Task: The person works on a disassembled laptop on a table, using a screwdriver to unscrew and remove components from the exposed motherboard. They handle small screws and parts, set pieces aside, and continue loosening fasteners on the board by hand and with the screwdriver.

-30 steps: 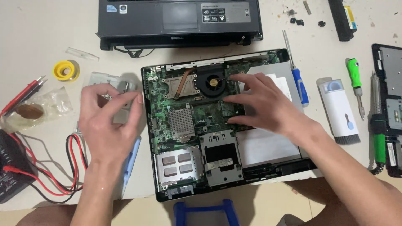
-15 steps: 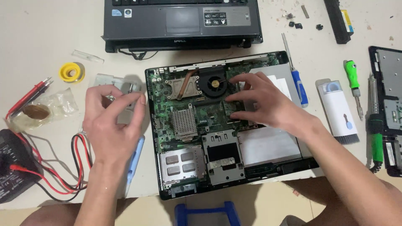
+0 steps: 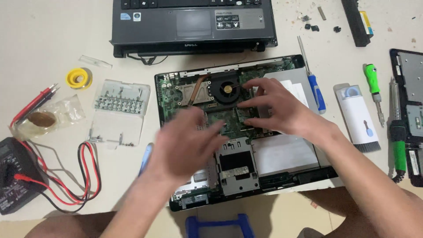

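While both bare hands hover over it, an opened laptop base lies at the centre of the frame on a pale table, its cover off and its insides laid bare: a green circuit board, a round black fan with a copper heat pipe to its left, silver card slots toward the lower edge and a plain grey metal plate at the right. At centre, blurred, the left hand spreads open above the board, its grip released. Just right of the fan, the right hand rests its fingertips on the board with fingers bent; whether its grip holds anything cannot be told. A blue-handled screwdriver lies just right of the base, a clear screw-bit case to its left.
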